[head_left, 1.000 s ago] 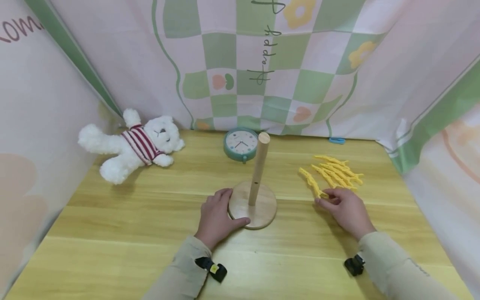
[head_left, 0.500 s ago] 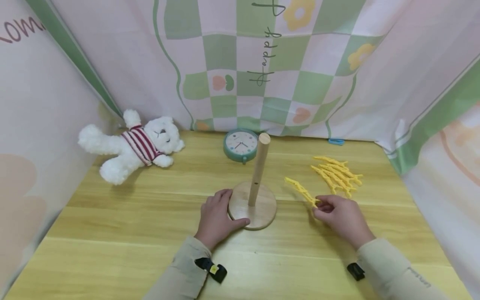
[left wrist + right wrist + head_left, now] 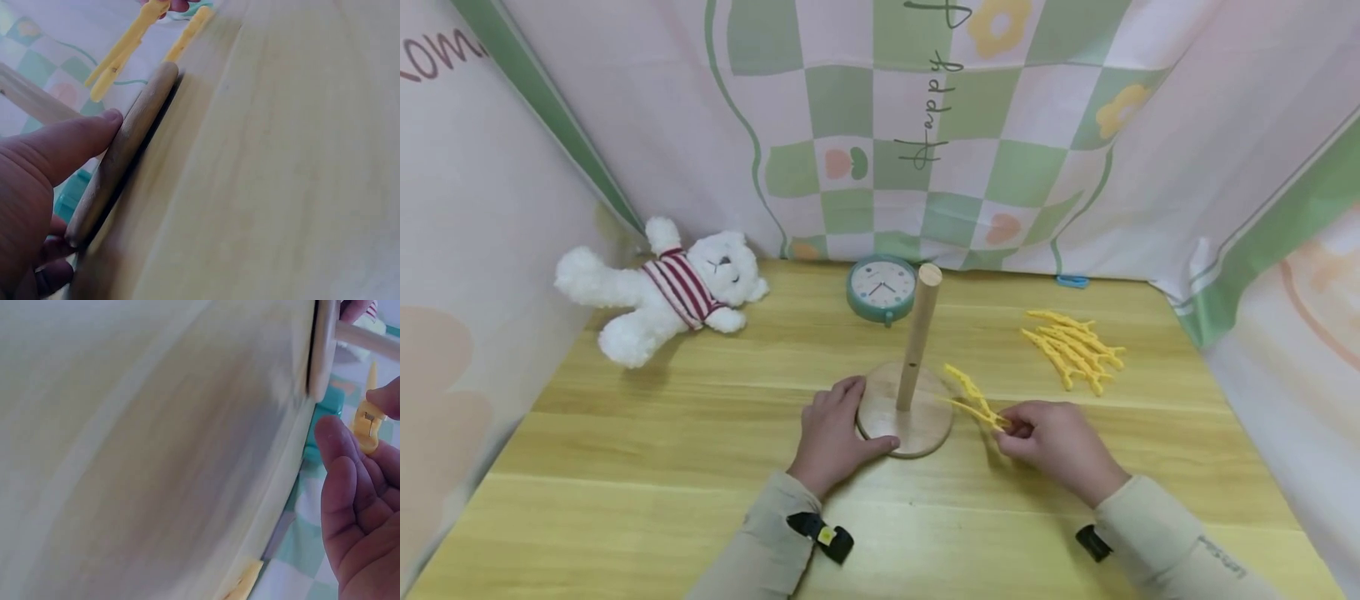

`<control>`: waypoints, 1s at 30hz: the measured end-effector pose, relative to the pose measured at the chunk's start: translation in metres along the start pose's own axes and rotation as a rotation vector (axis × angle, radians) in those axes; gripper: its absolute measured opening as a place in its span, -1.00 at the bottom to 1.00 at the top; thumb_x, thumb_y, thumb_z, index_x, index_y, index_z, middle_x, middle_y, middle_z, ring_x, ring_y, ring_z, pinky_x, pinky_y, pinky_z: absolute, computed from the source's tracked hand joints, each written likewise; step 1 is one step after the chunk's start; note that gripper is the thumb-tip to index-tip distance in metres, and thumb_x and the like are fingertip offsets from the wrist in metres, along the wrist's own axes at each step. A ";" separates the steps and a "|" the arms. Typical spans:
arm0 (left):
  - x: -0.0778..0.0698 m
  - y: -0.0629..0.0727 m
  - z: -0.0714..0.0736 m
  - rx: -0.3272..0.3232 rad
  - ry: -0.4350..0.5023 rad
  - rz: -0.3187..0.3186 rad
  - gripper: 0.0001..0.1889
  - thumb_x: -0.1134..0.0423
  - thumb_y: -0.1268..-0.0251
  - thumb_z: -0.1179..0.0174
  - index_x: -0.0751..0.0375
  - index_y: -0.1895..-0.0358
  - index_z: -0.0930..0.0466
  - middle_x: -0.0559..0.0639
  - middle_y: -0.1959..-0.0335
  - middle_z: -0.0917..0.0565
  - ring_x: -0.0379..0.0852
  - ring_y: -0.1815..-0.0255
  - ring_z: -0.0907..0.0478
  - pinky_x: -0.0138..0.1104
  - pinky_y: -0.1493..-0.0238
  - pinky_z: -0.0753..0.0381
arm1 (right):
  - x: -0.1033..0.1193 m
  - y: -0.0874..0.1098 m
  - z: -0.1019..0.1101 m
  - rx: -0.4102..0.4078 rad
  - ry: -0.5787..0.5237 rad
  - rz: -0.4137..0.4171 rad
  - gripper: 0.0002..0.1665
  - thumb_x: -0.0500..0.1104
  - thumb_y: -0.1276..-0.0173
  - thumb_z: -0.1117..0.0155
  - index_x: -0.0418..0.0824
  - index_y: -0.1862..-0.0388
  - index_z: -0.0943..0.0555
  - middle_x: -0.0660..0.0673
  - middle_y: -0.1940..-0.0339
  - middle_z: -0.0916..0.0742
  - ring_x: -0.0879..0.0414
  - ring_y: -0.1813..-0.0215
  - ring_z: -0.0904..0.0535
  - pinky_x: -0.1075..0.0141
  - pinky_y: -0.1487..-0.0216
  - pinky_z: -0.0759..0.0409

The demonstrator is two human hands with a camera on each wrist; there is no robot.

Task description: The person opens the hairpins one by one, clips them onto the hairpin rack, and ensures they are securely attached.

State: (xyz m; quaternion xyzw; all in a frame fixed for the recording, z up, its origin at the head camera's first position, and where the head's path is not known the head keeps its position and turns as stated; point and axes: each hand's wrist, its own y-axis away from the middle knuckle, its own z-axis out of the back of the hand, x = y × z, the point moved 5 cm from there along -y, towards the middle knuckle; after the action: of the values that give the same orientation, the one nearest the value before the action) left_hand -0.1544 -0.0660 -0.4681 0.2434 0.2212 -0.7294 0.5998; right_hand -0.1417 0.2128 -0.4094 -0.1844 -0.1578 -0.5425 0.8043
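A wooden stand (image 3: 936, 421) with a round base and one upright post (image 3: 917, 333) sits mid-table. My left hand (image 3: 835, 437) holds the base at its left side, thumb over the near rim and fingers along the left edge. Between thumb and fingers, my right hand (image 3: 1063, 446) pinches a yellow branch-shaped piece (image 3: 973, 398) by one end. Its two prongs point left and overlap the base's right edge. A slot shows in the pinched end of this yellow piece (image 3: 369, 425) in the right wrist view. Several more yellow branch-shaped pieces (image 3: 1067, 343) lie in a group farther right.
Behind the stand is a green-rimmed clock (image 3: 882, 287). A white plush bear (image 3: 673, 287) in a striped shirt lies at the back left. A small blue item (image 3: 1072, 282) lies by the patterned curtain (image 3: 955, 167) at the table's back edge.
My right hand has drawn the yellow branch-shaped piece away from the group, leftward to the stand's base, and turned it so both prongs show. My left hand has stayed on the base.
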 end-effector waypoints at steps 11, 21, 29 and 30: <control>0.002 0.000 0.000 0.046 -0.015 -0.058 0.15 -0.37 0.10 -0.46 0.15 -0.55 -0.23 0.01 -0.53 -0.30 0.09 -0.32 -0.30 0.07 -0.26 -0.19 | 0.022 -0.010 -0.008 0.025 0.005 0.059 -0.84 -0.19 -0.12 -0.50 -0.19 0.30 -0.79 0.15 0.51 -0.72 0.41 0.49 -0.54 0.45 0.45 -0.55; 0.003 0.002 0.001 0.057 -0.014 -0.052 0.14 -0.37 0.08 -0.45 0.16 -0.56 -0.22 0.00 -0.54 -0.29 0.10 -0.34 -0.30 0.09 -0.27 -0.18 | 0.039 -0.023 -0.015 0.034 -0.038 0.101 -0.86 -0.22 -0.12 -0.49 -0.16 0.30 -0.79 0.16 0.51 -0.70 0.41 0.50 -0.51 0.44 0.46 -0.53; 0.002 0.001 0.001 0.031 -0.024 -0.061 0.04 -0.34 -0.04 -0.40 0.17 -0.53 -0.28 0.01 -0.51 -0.34 0.10 -0.30 -0.33 0.08 -0.24 -0.19 | 0.044 -0.034 -0.022 0.058 -0.052 0.076 -0.88 -0.16 -0.16 -0.52 -0.12 0.30 -0.79 0.17 0.50 -0.70 0.38 0.48 -0.50 0.42 0.42 -0.53; 0.001 0.002 0.001 0.029 -0.023 -0.062 0.04 -0.33 -0.03 -0.41 0.17 -0.52 -0.28 0.01 -0.50 -0.34 0.10 -0.30 -0.34 0.08 -0.24 -0.20 | 0.045 -0.035 -0.022 0.060 -0.055 0.076 -0.88 -0.16 -0.16 -0.52 -0.12 0.31 -0.79 0.17 0.50 -0.70 0.38 0.47 -0.51 0.41 0.41 -0.53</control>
State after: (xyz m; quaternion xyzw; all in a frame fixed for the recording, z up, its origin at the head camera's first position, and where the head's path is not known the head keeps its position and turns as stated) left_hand -0.1532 -0.0679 -0.4682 0.2368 0.2109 -0.7535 0.5759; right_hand -0.1567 0.1539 -0.4044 -0.1807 -0.1888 -0.5012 0.8249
